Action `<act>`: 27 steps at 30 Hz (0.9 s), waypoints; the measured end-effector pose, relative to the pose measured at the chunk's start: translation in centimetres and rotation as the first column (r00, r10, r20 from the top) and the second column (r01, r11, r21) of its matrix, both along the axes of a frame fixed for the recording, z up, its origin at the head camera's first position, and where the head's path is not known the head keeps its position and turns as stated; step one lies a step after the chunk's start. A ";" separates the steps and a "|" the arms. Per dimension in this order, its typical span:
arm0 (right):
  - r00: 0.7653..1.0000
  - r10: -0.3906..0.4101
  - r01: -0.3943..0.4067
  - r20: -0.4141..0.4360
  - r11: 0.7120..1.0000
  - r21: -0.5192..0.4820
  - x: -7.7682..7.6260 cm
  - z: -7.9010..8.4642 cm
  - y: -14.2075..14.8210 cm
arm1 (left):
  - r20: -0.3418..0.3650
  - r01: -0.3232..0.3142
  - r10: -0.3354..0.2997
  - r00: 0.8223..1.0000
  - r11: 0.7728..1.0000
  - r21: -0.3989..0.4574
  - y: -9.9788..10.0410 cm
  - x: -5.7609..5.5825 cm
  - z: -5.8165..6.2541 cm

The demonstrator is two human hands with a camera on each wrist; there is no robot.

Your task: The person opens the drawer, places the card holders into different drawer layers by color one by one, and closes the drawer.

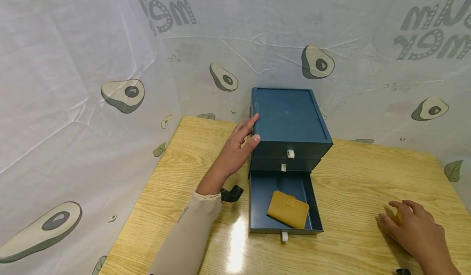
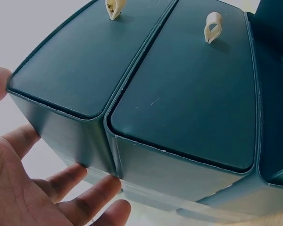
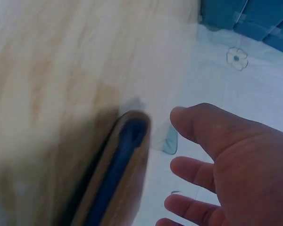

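A dark blue drawer unit (image 1: 288, 117) has its bottom drawer (image 1: 261, 201) pulled out. Inside that drawer lies a mustard-yellow wallet (image 1: 288, 209) with a strap closure. My left hand (image 1: 237, 150) touches the unit's left side, fingers spread along the wall and thumb at the upper front edge. In the left wrist view, its fingertips meet the side of the upper two drawers. Low over the right part of the table is my right hand (image 1: 419, 230), fingers loosely bent. Beside it, the right wrist view shows a tan folded item (image 3: 130, 188) with a blue inside, blurred, apart from the thumb.
The wooden table (image 1: 353, 193) carries the drawer unit near its back edge. Behind and to the left hangs a pale cloth (image 1: 257, 30) printed with avocados. White loop pulls (image 1: 290, 153) stick out from the drawer fronts.
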State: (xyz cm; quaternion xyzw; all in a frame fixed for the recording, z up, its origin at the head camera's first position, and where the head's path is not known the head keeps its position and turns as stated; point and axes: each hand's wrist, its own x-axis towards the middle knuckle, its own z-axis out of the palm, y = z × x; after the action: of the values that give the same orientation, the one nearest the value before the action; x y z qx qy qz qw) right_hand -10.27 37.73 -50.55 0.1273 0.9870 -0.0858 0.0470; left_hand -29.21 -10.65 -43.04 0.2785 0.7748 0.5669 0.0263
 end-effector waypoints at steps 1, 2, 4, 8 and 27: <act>1.000 -0.015 0.015 0.009 1.000 0.000 0.1 -0.2 0.2 | -0.001 0.000 0.000 1.000 1.000 0.000 0.0 0.0 0.0; 1.000 -0.027 0.027 0.015 1.000 -0.001 0.2 -0.3 0.4 | -0.003 0.000 0.000 1.000 1.000 0.000 0.0 0.0 0.0; 0.999 -0.044 0.045 0.030 0.999 -0.004 0.3 -0.5 0.9 | -0.005 -0.001 0.001 1.000 1.000 0.002 0.0 -0.1 0.0; 0.995 -0.080 0.082 0.066 0.996 -0.022 0.4 -0.7 1.4 | -0.007 -0.005 0.005 1.000 1.000 0.002 0.0 -0.1 0.0; 0.953 -0.209 0.240 0.221 0.963 -0.120 0.8 -1.4 2.3 | -0.013 -0.013 0.013 1.000 1.000 -0.002 0.1 -0.1 -0.2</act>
State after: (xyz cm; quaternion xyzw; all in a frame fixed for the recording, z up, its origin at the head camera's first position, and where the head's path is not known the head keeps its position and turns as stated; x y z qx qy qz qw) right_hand -9.47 40.03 -51.92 0.2434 0.9469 -0.1488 0.1481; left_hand -29.30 -10.56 -43.22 0.2772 0.7772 0.5646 0.0180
